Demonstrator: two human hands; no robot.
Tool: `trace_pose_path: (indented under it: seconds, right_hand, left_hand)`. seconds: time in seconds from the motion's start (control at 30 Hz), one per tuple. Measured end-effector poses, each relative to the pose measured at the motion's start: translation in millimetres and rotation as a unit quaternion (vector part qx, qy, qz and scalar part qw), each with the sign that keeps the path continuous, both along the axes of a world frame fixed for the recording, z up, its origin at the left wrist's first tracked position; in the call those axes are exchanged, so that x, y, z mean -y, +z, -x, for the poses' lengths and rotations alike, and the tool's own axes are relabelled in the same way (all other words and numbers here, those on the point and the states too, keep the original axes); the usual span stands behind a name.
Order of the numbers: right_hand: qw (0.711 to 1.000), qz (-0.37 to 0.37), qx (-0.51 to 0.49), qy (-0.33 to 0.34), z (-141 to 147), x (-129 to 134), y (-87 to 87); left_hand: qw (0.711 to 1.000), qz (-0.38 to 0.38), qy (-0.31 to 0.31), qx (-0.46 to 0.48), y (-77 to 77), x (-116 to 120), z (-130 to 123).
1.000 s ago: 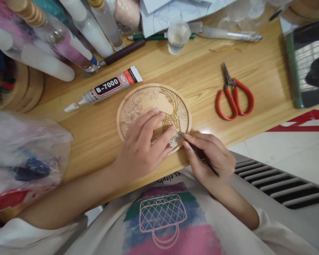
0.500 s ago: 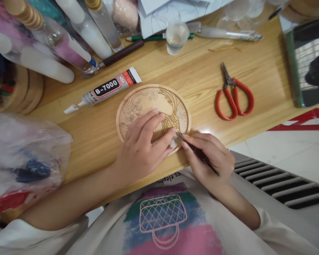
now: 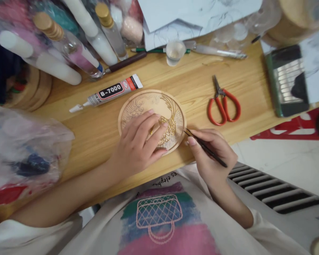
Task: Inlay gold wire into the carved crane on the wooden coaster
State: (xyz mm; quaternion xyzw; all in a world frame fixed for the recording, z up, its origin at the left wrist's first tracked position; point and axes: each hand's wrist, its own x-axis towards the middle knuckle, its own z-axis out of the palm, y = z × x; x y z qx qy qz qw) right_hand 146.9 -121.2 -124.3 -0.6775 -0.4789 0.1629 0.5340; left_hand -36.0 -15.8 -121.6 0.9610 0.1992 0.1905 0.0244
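Note:
A round wooden plate (image 3: 152,92) with a raised rim lies on the table, drawn with fine dark lines. Gold wire (image 3: 169,128) forms a scale-like pattern on its right part. My left hand (image 3: 139,141) rests across the plate's lower left with fingers spread, covering part of the drawing. Just off the plate's right rim, my right hand (image 3: 214,150) grips dark tweezers (image 3: 206,148) between thumb and fingers. Their tips point at the rim; whether anything is between them is too small to tell.
Red-handled pliers (image 3: 223,106) lie to the right, a phone (image 3: 288,81) beyond them. A B-7000 glue tube (image 3: 108,92) lies behind the plate. Farther back stand a small clear cup (image 3: 174,53) and corked bottles (image 3: 74,49). A plastic bag (image 3: 29,152) sits at left.
My right hand has drawn the tweezers back from the gold pattern to outside the plate's right rim. My left hand stays on the plate. The camera view has shifted slightly.

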Motion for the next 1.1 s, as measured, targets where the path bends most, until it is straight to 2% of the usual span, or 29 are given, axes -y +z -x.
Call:
trace_pose_path:
  seconds: [0.13,0.23,0.37,0.53,0.67,0.83,0.97,1.1]
  right_hand:
    - [1.0,-0.024,0.004,0.003,-20,-11,-1.1]
    - [0.998,-0.046,-0.005,0.038,-32,-18,-5.4]
    - [0.993,-0.039,-0.005,0.113,-39,-23,-13.6]
    - [0.97,-0.07,0.122,0.198,-45,-27,-13.6]
    - [0.948,-0.08,0.199,0.235,-49,-23,-10.5]
    - [0.927,-0.106,0.26,0.249,-44,-4,-9.9]
    - [0.911,-0.118,0.269,0.289,-28,12,-9.3]
    - [0.912,-0.11,0.229,0.323,-11,19,-6.3]
  left_hand:
    - [0.998,-0.06,-0.006,-0.035,3.9,-17,14]
    - [0.995,-0.069,0.056,-0.054,10.7,-17,32]
    - [0.987,-0.011,0.151,-0.053,17.3,18,42]
    - [0.984,-0.012,0.179,-0.014,9.9,71,25]
    - [0.979,-0.003,0.204,0.0,0.6,86,19]
    - [0.971,0.005,0.237,0.005,-4.3,78,30]
    - [0.973,0.07,0.22,0.018,-5.4,63,40]
    - [0.972,0.133,0.19,0.035,-5.9,41,42]
